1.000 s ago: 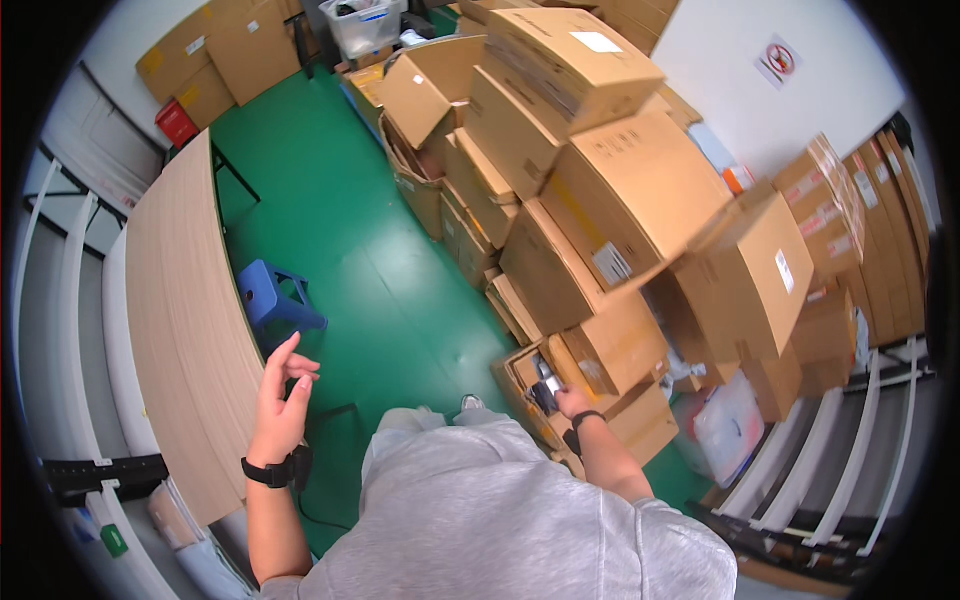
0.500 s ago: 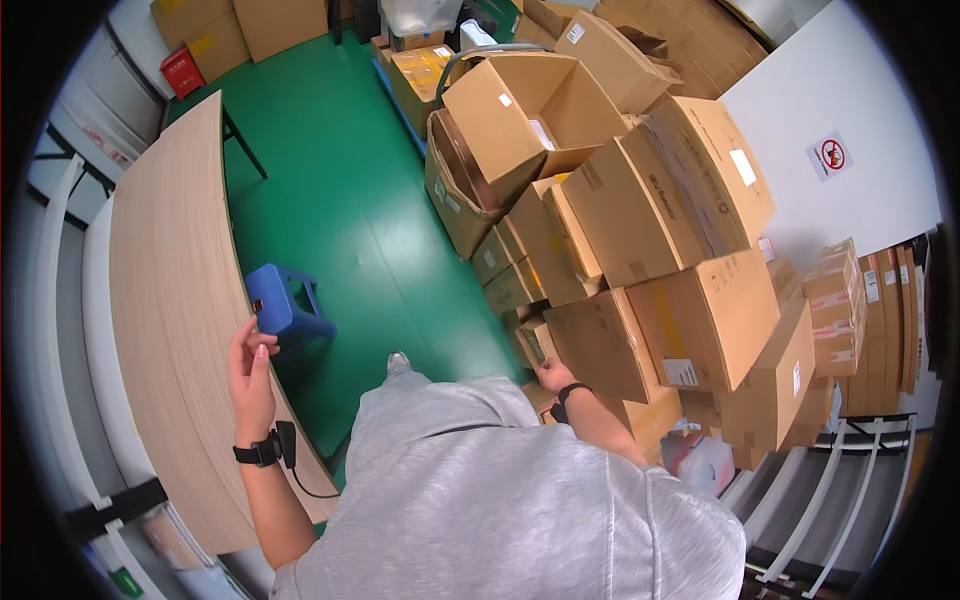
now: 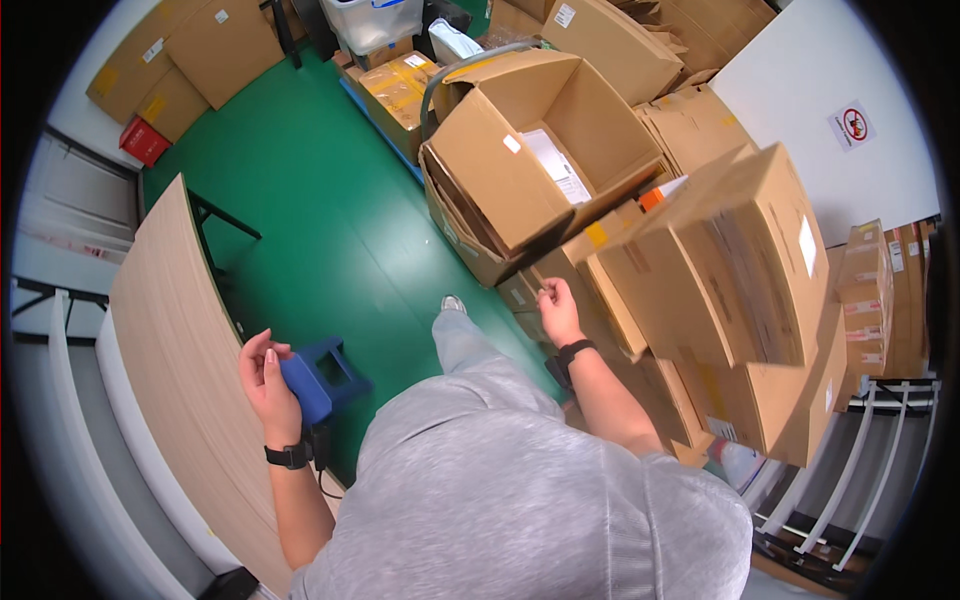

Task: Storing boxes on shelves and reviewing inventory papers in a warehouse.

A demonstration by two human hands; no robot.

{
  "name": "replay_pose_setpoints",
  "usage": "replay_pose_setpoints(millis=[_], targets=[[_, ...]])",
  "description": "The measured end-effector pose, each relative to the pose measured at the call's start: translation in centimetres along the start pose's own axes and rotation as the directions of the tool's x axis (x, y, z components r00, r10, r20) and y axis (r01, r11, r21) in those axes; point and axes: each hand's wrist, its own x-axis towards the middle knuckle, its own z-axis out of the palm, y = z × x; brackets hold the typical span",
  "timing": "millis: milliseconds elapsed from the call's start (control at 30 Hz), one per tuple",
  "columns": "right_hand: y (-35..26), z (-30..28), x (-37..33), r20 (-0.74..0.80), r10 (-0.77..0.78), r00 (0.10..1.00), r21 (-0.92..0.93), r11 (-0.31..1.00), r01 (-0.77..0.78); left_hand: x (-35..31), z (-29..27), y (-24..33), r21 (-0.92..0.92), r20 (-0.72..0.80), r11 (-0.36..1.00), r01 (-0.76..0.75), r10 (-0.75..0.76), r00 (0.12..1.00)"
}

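My left hand [image 3: 267,380] is raised beside the pale wood table and the blue plastic stool [image 3: 318,385], its fingers loosely bent and apart, with nothing in it. The hand covers part of the stool in this view. My right hand [image 3: 561,312] is out in front of the stacked cardboard boxes [image 3: 655,285], fingers curled in and thumb against them. Whatever those fingers hold, if anything, is hidden. Ahead of it stands a big open cardboard box [image 3: 500,165] with white papers [image 3: 555,165] inside.
Along my left runs the long wooden table [image 3: 165,340]. Green floor [image 3: 330,220] stretches ahead between table and boxes. Farther off are a taped box on a blue base [image 3: 400,100], a clear plastic bin [image 3: 375,22] and a red box [image 3: 143,142]. Metal racking [image 3: 850,480] stands at right.
The view has moved forward and turned. My right hand has swung up and forward along the boxes; the left stays beside the stool. A foot shows farther ahead.
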Motion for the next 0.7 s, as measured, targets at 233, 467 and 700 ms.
replay_pose_setpoints(millis=[233,467,700], targets=[[-14.1,5.9,13.6,-0.094,-0.355,0.93,-0.045,0.935,0.352,12.3,6.7,-0.8,-0.073,-0.03,0.994,0.078,-0.08,0.996],[-20.2,8.0,24.8,-0.216,-0.472,0.854,-0.375,0.848,0.374,21.1,13.5,-2.4,-0.161,0.153,0.978,0.134,-0.109,0.982],[-17.2,8.6,27.8,-0.304,0.032,0.952,-0.694,0.678,-0.244,35.7,11.2,-5.1,-0.111,0.228,0.994,0.0,0.026,0.973]])
